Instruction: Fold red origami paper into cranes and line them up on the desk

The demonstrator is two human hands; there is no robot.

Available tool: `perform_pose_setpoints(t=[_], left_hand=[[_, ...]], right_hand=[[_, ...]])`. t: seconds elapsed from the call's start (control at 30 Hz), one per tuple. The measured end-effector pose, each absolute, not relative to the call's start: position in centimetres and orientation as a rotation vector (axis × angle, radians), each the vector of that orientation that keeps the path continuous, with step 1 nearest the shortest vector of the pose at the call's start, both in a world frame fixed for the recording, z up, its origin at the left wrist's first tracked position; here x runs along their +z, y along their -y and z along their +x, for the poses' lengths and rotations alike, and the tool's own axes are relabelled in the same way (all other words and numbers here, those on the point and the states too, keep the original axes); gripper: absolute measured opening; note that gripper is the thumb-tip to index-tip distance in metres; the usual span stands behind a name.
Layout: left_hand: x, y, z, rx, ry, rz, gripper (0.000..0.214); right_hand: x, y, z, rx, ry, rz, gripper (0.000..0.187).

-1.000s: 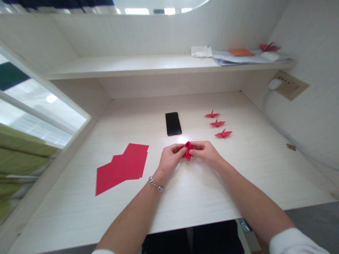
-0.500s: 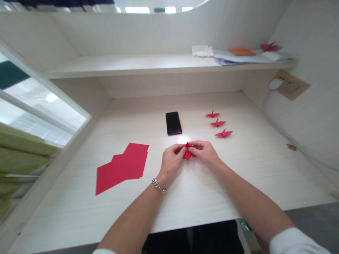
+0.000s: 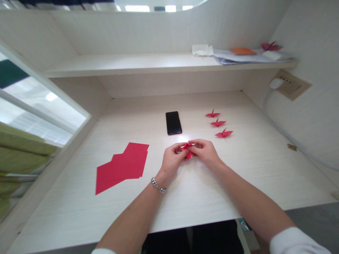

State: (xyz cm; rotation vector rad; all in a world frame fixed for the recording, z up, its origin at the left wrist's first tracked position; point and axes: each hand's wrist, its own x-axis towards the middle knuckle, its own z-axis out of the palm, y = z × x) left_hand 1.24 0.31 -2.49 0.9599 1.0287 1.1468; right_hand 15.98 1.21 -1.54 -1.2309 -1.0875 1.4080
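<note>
A partly folded piece of red origami paper is held between both hands, just above or on the desk. My left hand pinches its left side between thumb and fingers; a silver chain bracelet circles that wrist. On the right side, my right hand grips the paper the same way. Fingers cover much of the folds. Three red paper cranes stand in a slanting row beyond my right hand: a far crane, a middle crane and a near crane.
Flat red paper sheets overlap on the left of the desk. A black phone lies beyond my hands. The shelf bears papers, an orange pad and a red folded paper flower-like shape. A white cable runs down the right wall.
The red paper between my hands has changed from a narrow upright diamond to a more spread, uneven shape. My fingers have shifted slightly on it.
</note>
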Motion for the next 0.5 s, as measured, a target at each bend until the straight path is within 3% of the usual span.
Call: perform_pose_setpoints(t=[0.17,0.5], left_hand=[[-2.41,-0.44,1.06,1.154,-1.083,0.997,0.041],[-2.22,-0.29,0.94,1.100,-1.009,0.901,0.047]], right_hand=[[-1.39,-1.42,16.43,1.535,1.064,-1.206,0.041],[-1.24,-1.32,16.40,1.449,1.081,-1.255,0.039]])
